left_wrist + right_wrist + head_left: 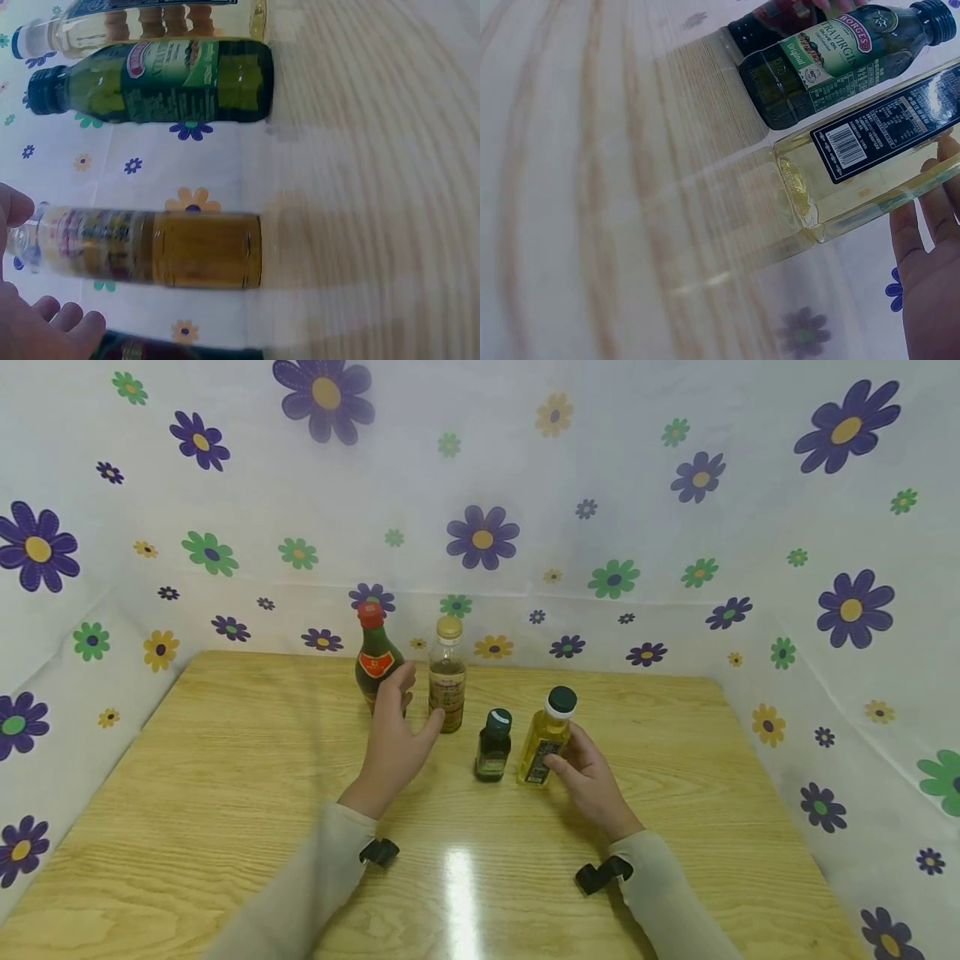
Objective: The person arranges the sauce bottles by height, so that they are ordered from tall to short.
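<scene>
My right hand (592,783) grips a clear bottle of yellow oil (542,743) with a dark green cap, thumb on its front and fingers behind. That bottle leans slightly; whether its base touches the table I cannot tell. Just left of it stands a small dark green olive oil bottle (492,752). My left hand (393,747) reaches in with spread fingers, in front of a dark green bottle with a red cap (375,660). Its thumb is close to a yellow-capped glass bottle (447,689) of brown liquid. In the left wrist view, nothing lies within that hand's grasp.
The bottles are on a wood-grain table (225,777). A white cloth (420,485) printed with flowers hangs behind the table and along both sides. Black straps (378,853) circle both wrists.
</scene>
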